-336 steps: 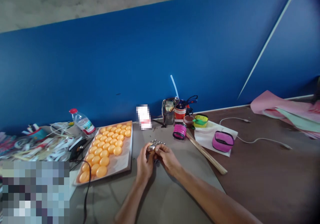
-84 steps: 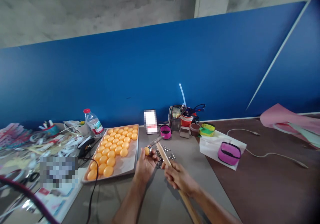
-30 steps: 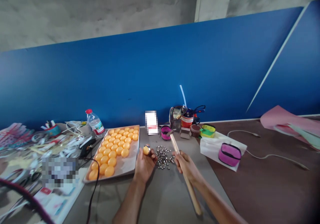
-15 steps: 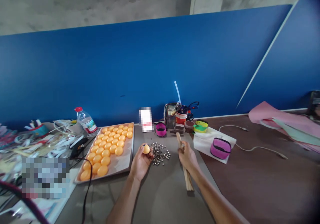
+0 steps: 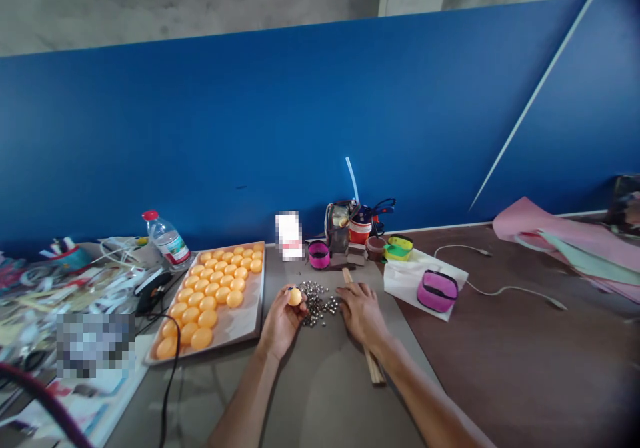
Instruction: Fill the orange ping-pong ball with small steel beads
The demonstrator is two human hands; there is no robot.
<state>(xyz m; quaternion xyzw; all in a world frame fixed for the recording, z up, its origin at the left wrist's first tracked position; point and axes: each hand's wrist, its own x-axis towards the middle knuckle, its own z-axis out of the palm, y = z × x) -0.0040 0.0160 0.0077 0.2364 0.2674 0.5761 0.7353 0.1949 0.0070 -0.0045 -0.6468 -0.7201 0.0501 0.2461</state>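
Note:
My left hand (image 5: 281, 321) is closed around one orange ball (image 5: 295, 296), held up just left of a heap of small silver beads (image 5: 316, 301) on the grey table. My right hand (image 5: 360, 309) rests on the table with its fingers stretched flat toward the heap, touching its right edge. A long wooden-handled hammer (image 5: 369, 361) lies on the table under and behind that hand. A tray (image 5: 245, 321) filled with several more orange balls (image 5: 210, 295) sits to the left of my left hand.
Behind the heap stand a pink tape roll (image 5: 319, 255), cups and small pots (image 5: 360, 229). A pink pouch (image 5: 437, 290) on white paper lies right, with a white cable (image 5: 515, 289). A water bottle (image 5: 165, 241) and cluttered papers fill the left. A blue board backs the table.
My right hand laid the hammer down on the table and let go, then moved left onto the bead heap. My left hand kept the orange ball.

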